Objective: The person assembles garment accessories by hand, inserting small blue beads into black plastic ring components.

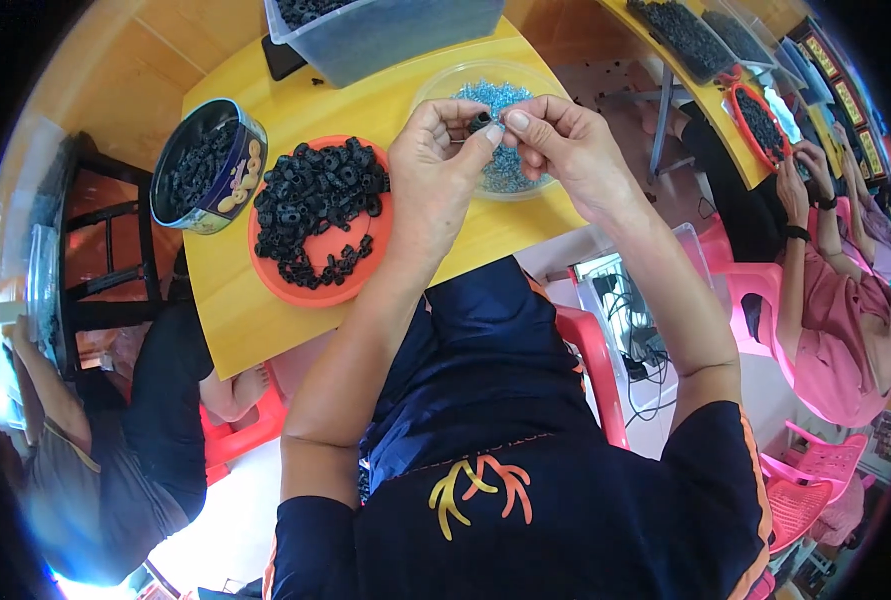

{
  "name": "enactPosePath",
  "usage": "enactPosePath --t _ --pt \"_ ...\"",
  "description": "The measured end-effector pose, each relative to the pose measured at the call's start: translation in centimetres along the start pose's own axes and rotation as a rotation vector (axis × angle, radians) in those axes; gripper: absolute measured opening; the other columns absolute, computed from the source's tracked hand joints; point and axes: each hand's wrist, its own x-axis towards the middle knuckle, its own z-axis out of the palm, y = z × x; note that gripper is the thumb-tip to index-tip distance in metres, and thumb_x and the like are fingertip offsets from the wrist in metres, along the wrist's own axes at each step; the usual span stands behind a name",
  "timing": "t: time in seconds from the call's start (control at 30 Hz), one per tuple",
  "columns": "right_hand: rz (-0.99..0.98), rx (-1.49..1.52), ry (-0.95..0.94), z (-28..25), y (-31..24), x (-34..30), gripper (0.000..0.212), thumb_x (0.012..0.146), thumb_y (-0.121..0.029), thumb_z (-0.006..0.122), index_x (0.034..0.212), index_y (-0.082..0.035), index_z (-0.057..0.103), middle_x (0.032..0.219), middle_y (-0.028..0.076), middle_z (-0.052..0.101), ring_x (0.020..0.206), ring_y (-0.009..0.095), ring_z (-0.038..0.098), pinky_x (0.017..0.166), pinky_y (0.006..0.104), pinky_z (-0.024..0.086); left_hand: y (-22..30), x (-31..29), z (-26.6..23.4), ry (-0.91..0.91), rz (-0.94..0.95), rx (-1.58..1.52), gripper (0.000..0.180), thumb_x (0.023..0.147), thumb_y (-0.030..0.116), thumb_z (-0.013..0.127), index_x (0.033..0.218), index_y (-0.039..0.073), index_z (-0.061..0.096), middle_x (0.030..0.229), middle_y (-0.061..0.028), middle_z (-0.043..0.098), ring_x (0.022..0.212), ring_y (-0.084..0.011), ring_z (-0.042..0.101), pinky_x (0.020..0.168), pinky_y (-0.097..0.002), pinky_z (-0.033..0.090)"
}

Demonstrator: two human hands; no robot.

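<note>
Over a round clear tub [435, 80] of small blue-silver pieces [495, 92], my two hands meet with thumbs and forefingers almost touching. My left hand [435, 145] pinches a small black ring-like part [480, 121]. Beside it, the fingertips of my right hand [563, 140] are pressed together; whatever lies between them is too small to name. Left of my left forearm, an orange-red plate [315, 290] carries a heap of black parts [320, 190], with some smaller ones along its near side.
A round tin [205, 215] of black pieces stands at the table's left edge. At the back sits a clear plastic bin [395, 45] beside a dark flat object [283, 58]. People sit on both sides; one at the right handles a red tray [760, 125] at another yellow table [725, 120].
</note>
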Motion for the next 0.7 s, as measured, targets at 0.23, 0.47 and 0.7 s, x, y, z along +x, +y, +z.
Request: enactPosePath --t 0.23,0.47,0.7 --pt "0.177 0.164 -0.022 0.2 -0.5 0.1 0.016 0.093 -0.019 0.064 0.091 -0.003 0.064 0.075 -0.001 0.062 0.059 0.004 0.05 0.055 0.0199 0.044 0.0 0.4 -0.1 -0.005 0.081 0.074 0.022 0.084 -0.002 0.068 0.103 -0.002 0.059 0.093 -0.0058 0.061 0.084 -0.0102 0.058 0.072 -0.0231 0.049" --pt "-0.257 -0.156 0.086 0.8 0.7 0.1 0.012 0.091 -0.009 0.065 0.098 0.0 0.062 0.08 0.001 0.062 0.068 0.007 0.055 0.062 0.0208 0.046 0.2 0.6 -0.5 -0.025 -0.069 -0.013 0.023 0.084 0.001 0.07 0.103 -0.002 0.059 0.092 -0.006 0.062 0.078 -0.0098 0.057 0.071 -0.0225 0.048" --pt "-0.368 -0.179 0.082 0.5 0.7 -0.3 0.014 0.09 -0.005 0.065 0.102 0.0 0.06 0.087 0.003 0.063 0.072 0.006 0.057 0.064 0.0205 0.047 0.1 0.6 -0.5 -0.056 -0.089 -0.09 0.024 0.083 0.002 0.071 0.104 -0.002 0.059 0.094 -0.0062 0.061 0.079 -0.0104 0.057 0.072 -0.0227 0.048"
